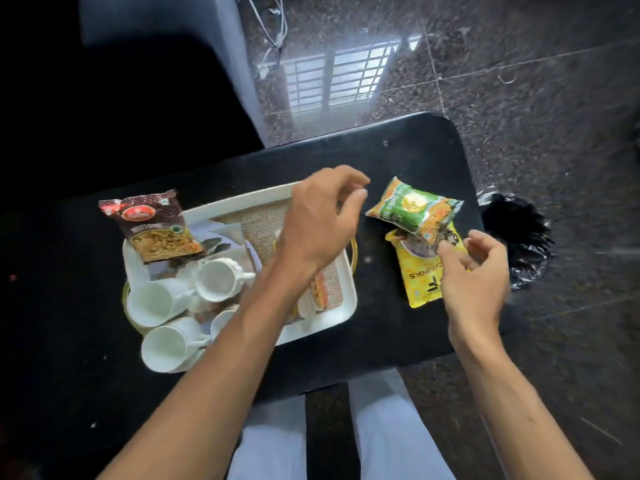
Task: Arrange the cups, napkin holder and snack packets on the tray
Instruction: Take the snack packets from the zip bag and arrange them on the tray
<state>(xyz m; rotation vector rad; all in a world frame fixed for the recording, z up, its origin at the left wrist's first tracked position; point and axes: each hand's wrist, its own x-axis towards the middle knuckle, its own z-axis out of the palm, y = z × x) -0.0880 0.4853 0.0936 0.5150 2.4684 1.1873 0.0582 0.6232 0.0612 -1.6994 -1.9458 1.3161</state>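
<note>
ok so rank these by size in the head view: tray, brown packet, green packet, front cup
1. tray
2. brown packet
3. green packet, close to the brown one, so unsure
4. front cup, though nearest the camera

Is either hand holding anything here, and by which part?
The left hand holds nothing; its fingers hang loosely curled above the tray. Fingertips of the right hand reach the yellow packet at its top edge, under the green packet; a pinch cannot be told.

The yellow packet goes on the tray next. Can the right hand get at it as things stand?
Probably yes. The right hand is at the yellow packet with nothing between them; the green packet only overlaps its far end.
</note>
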